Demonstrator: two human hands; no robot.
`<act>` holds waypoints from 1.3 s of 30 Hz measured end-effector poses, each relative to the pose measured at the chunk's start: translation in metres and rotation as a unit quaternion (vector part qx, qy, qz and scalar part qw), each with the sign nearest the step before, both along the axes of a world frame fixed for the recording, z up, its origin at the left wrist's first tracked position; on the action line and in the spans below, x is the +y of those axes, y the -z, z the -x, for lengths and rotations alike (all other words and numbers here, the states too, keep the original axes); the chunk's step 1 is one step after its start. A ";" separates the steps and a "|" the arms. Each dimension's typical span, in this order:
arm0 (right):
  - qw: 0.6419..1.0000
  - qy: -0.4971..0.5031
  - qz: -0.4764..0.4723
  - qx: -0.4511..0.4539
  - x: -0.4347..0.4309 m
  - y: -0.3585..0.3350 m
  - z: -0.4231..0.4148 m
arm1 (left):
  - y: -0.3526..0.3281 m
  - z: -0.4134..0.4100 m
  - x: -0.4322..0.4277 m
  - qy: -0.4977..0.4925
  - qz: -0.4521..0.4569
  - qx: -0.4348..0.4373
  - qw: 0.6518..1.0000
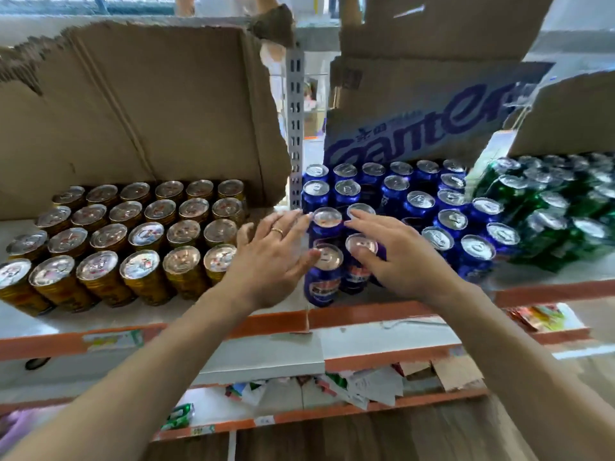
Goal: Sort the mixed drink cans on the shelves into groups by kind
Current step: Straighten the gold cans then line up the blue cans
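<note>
Several gold cans (146, 261) stand in rows on the left of the shelf. Blue cans (419, 207) fill the middle, and green cans (545, 214) lie packed at the right. A small cluster of blue cans (324, 281) stands at the shelf's front. My left hand (273, 257), with a ring on one finger, has straight fingers against the left side of that cluster. My right hand (396, 254) lies over the cluster's right side, fingers spread across the can tops. Neither hand plainly closes round a can.
A torn cardboard flap (139, 108) hangs over the gold cans. Printed cardboard (432, 124) leans behind the blue cans. A grey slotted upright (295, 128) divides the shelf bays. The orange shelf edge (366, 314) runs below, with paper scraps (366, 384) on the lower shelf.
</note>
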State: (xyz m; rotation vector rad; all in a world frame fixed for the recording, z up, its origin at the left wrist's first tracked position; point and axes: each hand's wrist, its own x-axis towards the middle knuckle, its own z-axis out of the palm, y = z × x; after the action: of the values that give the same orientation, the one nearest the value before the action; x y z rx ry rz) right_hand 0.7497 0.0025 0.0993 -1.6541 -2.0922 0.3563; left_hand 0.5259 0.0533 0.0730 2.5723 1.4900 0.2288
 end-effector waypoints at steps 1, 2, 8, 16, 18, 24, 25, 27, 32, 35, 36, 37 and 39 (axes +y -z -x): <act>1.000 0.006 -0.001 0.002 -0.004 0.000 -0.018 | -0.001 -0.017 -0.003 0.007 -0.009 -0.002 1.000; 1.000 0.011 0.001 0.001 -0.007 0.000 -0.035 | -0.002 -0.033 -0.006 0.012 -0.016 -0.003 1.000; 0.999 0.033 -0.009 -0.008 -0.012 0.000 -0.120 | 0.002 -0.113 -0.010 0.018 -0.042 -0.010 0.999; 1.000 0.026 0.010 -0.010 0.017 0.002 -0.175 | 0.004 -0.161 0.007 -0.008 -0.012 -0.020 1.000; 1.000 0.026 0.011 -0.011 0.033 0.005 -0.178 | 0.003 -0.162 0.019 -0.015 -0.003 -0.019 1.000; 0.998 0.053 0.023 -0.039 0.075 0.009 -0.175 | -0.007 -0.171 0.070 -0.041 0.028 -0.029 0.998; 0.997 0.061 0.029 -0.048 0.082 0.008 -0.175 | -0.008 -0.175 0.082 -0.045 0.025 -0.035 0.998; 0.993 0.074 0.053 -0.079 0.095 0.007 -0.177 | -0.010 -0.186 0.105 -0.040 0.017 -0.045 0.998; 0.977 0.069 0.128 -0.157 0.126 0.006 -0.181 | -0.009 -0.221 0.152 0.009 0.019 0.038 0.999; 0.972 0.060 0.156 -0.163 0.135 0.013 -0.182 | -0.002 -0.233 0.164 0.019 0.045 0.057 0.997; 0.971 0.055 0.160 -0.167 0.137 0.016 -0.182 | 0.000 -0.236 0.165 0.020 0.037 0.062 0.997; 0.971 0.047 0.158 -0.175 0.140 0.020 -0.182 | 0.001 -0.240 0.166 0.019 0.027 0.064 0.997; 0.970 0.028 0.141 -0.198 0.146 0.025 -0.183 | 0.000 -0.246 0.166 0.013 0.011 0.058 0.998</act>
State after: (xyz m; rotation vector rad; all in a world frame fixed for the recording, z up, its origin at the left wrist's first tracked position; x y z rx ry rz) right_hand 0.9331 0.1485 0.0743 -2.0904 -2.3584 0.3403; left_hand 0.7723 0.2188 0.0726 2.6265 1.4857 0.0594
